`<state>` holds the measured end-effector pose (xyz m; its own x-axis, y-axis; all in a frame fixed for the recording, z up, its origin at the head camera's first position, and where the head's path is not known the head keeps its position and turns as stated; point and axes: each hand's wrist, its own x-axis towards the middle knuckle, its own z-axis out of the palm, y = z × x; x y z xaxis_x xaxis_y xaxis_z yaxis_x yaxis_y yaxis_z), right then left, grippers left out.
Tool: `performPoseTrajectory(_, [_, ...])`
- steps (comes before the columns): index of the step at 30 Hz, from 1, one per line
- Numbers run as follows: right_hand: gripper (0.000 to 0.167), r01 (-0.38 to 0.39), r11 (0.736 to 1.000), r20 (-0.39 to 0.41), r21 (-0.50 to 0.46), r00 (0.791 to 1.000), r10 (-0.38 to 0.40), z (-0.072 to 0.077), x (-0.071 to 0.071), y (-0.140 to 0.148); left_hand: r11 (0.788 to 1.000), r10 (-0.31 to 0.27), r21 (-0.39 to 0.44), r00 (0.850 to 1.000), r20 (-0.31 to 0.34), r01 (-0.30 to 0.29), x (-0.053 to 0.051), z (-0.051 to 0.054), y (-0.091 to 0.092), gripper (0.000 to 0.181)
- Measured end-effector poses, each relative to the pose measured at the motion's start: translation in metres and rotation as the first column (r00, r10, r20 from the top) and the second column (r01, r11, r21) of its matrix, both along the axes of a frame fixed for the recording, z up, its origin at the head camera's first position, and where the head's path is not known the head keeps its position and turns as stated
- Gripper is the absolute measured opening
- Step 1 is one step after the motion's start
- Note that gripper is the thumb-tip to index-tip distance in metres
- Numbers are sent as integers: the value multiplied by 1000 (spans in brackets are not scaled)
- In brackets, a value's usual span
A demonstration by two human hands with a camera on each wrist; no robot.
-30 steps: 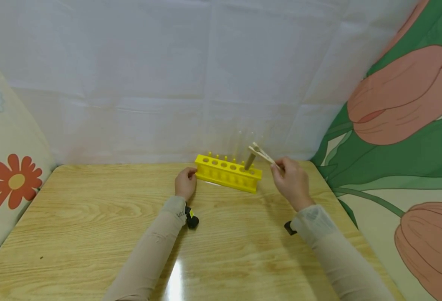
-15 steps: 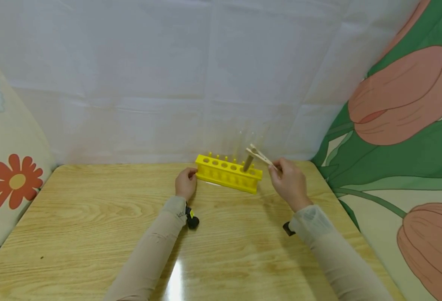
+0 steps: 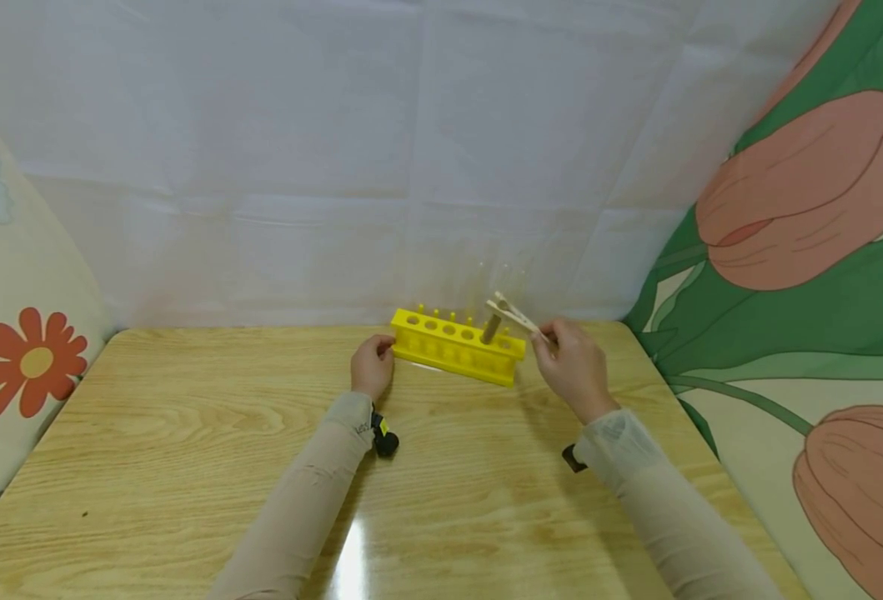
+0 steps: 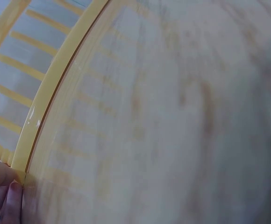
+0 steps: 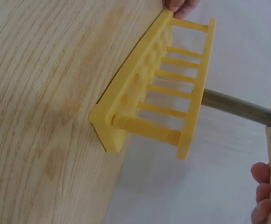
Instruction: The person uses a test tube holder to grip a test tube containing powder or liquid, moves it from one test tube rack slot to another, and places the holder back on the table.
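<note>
A yellow test tube rack (image 3: 456, 354) with a row of holes and pegs stands near the back edge of the table. At its left end, my left hand (image 3: 372, 367) pinches the base between thumb and fingers, as the left wrist view shows too (image 4: 2, 189). My right hand (image 3: 574, 367) grips the handle of a wooden test tube clamp (image 3: 514, 313). The clamp's far end holds a grey-brown test tube (image 5: 238, 107) near its top. In the right wrist view the tube slants, its lower end at the rack's top plate; whether it is inside a hole is hard to tell.
The wood-grain table (image 3: 261, 483) ends at a white sheet (image 3: 261, 208) behind the rack. Flower-printed cloths (image 3: 809, 275) hang along both sides. A small black camera (image 3: 385, 442) sits on the left wrist.
My right hand has shifted slightly left and down, taking the clamp and test tube with it. The left hand and the rack have stayed in place.
</note>
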<state>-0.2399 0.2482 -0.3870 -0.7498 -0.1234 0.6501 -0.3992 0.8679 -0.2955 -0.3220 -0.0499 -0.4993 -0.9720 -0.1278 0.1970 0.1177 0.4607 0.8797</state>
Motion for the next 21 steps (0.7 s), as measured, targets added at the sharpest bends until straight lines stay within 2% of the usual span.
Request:
performPoseTrajectory(13, [16, 3, 1000, 57, 4, 998, -3, -5, 0, -7, 1000, -1, -1, 1000, 9, 1, 2, 2, 2, 21])
performPoseTrajectory(21, [14, 6, 1000, 76, -15, 997, -5, -7, -1, -9, 1000, 3, 7, 1000, -10, -2, 2, 1, 1, 21])
